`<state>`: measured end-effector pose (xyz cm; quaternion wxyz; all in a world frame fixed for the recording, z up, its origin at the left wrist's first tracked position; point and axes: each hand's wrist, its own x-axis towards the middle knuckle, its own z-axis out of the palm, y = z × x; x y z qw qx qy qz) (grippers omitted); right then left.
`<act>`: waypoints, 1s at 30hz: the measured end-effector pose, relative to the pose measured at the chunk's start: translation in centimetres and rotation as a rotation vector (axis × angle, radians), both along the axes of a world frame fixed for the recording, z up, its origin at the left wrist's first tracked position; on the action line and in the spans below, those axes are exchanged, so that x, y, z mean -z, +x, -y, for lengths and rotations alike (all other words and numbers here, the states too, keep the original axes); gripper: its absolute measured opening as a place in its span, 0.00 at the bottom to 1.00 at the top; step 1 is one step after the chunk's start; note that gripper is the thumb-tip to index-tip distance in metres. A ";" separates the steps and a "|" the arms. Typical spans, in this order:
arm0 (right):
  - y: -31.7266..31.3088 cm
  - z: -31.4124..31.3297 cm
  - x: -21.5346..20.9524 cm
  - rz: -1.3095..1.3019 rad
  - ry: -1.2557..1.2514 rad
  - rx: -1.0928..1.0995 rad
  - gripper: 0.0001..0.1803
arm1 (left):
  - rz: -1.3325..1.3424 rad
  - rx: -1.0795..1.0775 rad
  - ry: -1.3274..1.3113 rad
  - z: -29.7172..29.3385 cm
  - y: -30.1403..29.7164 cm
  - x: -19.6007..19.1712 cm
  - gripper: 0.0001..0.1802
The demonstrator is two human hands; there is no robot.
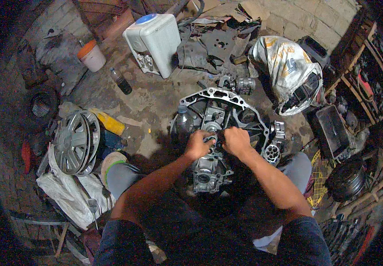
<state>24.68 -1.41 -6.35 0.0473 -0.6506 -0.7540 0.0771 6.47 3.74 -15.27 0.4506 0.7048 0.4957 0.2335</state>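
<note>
Both hands met over the middle of the gearbox casing (218,128) that stood on the dirt floor (151,102) between the person's knees. The left hand (198,144) was curled around a small part at the casing's centre, fingers clenched on it; the right hand (236,139) was closed beside it, knuckles up, though what it gripped was hidden under the fingers. The two hands nearly touched.

The casing looked like bare grey cast aluminium, bell-shaped, its ribbed rim (227,94) facing up and open, with shafts and housings packed inside and grime in the recesses.

To my eye the risk lay in the footing: the casing rested on uneven ground, so a hard pull or twist could have rocked it. Greasy metal could also have let a small part slip from the fingers and drop down into the housing.

Just right of the casing lay a round metal piece with holes (272,153). Farther out sat a wheel cover (72,142), a dark bottle (121,81), a white plastic tank (156,42), and an orange-lidded tub (91,55).
</note>
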 end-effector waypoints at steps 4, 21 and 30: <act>-0.3 -0.2 -0.1 0.012 -0.019 0.038 0.13 | -0.009 -0.050 -0.155 0.5 0.8 -2.4 0.20; 0.0 0.2 0.7 0.026 0.043 -0.008 0.12 | 0.034 -0.017 0.002 0.2 -0.1 -0.4 0.17; -0.7 -0.2 -0.5 -0.019 -0.043 0.021 0.13 | 0.016 -0.023 0.035 0.6 0.0 -1.0 0.18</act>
